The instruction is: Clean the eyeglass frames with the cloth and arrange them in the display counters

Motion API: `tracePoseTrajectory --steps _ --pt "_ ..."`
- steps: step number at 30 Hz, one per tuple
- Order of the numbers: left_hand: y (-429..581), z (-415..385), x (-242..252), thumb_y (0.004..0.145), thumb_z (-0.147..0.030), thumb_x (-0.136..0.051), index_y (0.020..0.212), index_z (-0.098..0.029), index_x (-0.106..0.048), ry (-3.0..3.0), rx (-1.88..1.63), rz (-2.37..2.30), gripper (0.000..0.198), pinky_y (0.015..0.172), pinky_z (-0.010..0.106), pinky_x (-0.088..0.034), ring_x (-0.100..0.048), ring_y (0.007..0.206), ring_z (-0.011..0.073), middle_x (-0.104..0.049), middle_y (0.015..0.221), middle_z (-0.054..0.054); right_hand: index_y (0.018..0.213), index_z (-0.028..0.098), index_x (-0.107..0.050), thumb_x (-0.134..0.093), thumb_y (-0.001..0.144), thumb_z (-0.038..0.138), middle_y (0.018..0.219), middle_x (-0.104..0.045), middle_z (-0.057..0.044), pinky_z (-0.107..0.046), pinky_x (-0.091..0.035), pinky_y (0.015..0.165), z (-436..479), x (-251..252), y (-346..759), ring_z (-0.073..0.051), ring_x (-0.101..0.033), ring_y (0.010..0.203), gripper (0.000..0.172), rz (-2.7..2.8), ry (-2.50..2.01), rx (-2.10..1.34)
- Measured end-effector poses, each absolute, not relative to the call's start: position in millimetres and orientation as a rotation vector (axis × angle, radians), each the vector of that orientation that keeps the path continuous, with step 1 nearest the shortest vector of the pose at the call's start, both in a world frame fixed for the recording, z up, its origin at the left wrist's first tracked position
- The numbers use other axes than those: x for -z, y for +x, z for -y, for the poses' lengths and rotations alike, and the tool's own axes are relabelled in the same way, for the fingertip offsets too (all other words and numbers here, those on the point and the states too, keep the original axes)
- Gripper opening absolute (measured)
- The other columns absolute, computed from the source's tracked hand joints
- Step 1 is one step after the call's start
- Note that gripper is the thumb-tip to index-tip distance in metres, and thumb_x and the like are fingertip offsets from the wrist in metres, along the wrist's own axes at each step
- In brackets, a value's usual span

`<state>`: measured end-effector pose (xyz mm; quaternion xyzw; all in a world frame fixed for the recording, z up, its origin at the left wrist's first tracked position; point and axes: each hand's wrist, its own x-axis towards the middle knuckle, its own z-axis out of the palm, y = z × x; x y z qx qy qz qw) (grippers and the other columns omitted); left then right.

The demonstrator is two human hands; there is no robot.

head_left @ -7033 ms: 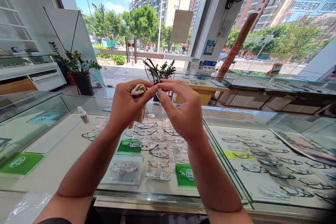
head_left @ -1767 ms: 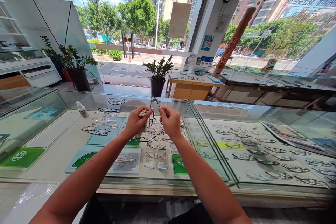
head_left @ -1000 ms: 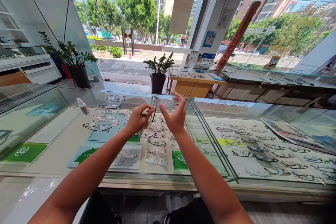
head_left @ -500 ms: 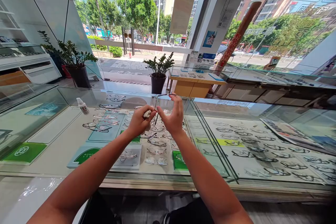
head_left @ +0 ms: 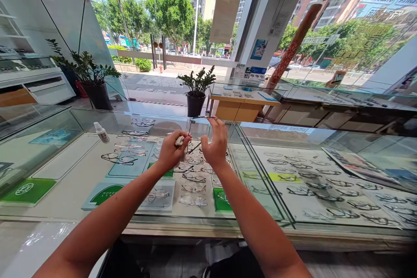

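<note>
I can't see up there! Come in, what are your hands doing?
Left hand shut on cloth and eyeglasses. Right hand open, by temple arm. Glass display case below.

Specs (head_left: 194, 177) in glass case (head_left: 208, 230), plant (head_left: 196, 95) behind

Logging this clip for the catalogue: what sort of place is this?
Most likely an eyeglasses shop. Glass display counters hold rows of eyeglasses, and the left hand holds a cloth and a pair of eyeglasses. A small white bottle stands on the counter.
</note>
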<state>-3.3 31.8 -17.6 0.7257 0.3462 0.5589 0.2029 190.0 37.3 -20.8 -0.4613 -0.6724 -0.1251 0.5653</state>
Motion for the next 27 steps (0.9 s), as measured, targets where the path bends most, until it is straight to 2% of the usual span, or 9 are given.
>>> tracePoseTrajectory --steps 9,16,21,24,27 --pt "-6 -36 16 0.109 -0.052 -0.068 0.101 -0.024 -0.069 1.891 -1.716 -0.949 0.029 0.085 0.035 -0.058 -0.08 0.097 0.0239 -0.085 0.106 0.007 0.151 0.02 -0.066 -0.047 0.091 0.01 0.16 -0.063 -0.016 -0.057 -0.045 0.123 -38 22 189 -0.034 -0.057 0.144 0.064 1.593 -1.272 0.23" --pt "-10 -40 15 0.109 -0.06 -0.065 0.102 -0.024 -0.063 1.687 -1.863 -0.972 0.037 0.095 0.037 -0.06 -0.08 0.106 0.0242 -0.082 0.111 0.009 0.153 0.021 -0.065 -0.05 0.093 0.015 0.161 -0.062 -0.017 -0.058 -0.046 0.119 -48 37 188 -0.037 -0.056 0.143 0.062 1.618 -1.391 0.152" --pt "-10 -40 14 0.111 -0.058 -0.063 0.102 -0.024 -0.065 1.866 -1.753 -0.973 0.036 0.094 0.038 -0.059 -0.078 0.105 0.0242 -0.081 0.11 0.009 0.149 0.019 -0.067 -0.056 0.094 0.021 0.158 -0.064 -0.018 -0.061 -0.045 0.119 -44 33 187 -0.039 -0.055 0.143 0.056 1.639 -1.344 0.161" --pt "-9 -37 11 0.113 -0.054 -0.062 0.098 -0.024 -0.067 2.025 -1.736 -0.915 0.034 0.105 0.042 -0.058 -0.075 0.119 0.0264 -0.078 0.124 0.012 0.149 0.019 -0.067 -0.064 0.099 0.035 0.154 -0.067 -0.016 -0.057 -0.046 0.12 -34 25 183 -0.037 -0.057 0.142 0.052 1.742 -1.152 0.161" --pt "-8 -35 10 0.113 -0.052 -0.062 0.101 -0.024 -0.071 2.105 -1.736 -0.908 0.033 0.111 0.045 -0.056 -0.071 0.131 0.0287 -0.073 0.139 0.014 0.146 0.02 -0.07 -0.067 0.102 0.039 0.15 -0.072 -0.014 -0.053 -0.046 0.12 -25 20 177 -0.035 -0.059 0.142 0.047 1.848 -0.982 0.138"
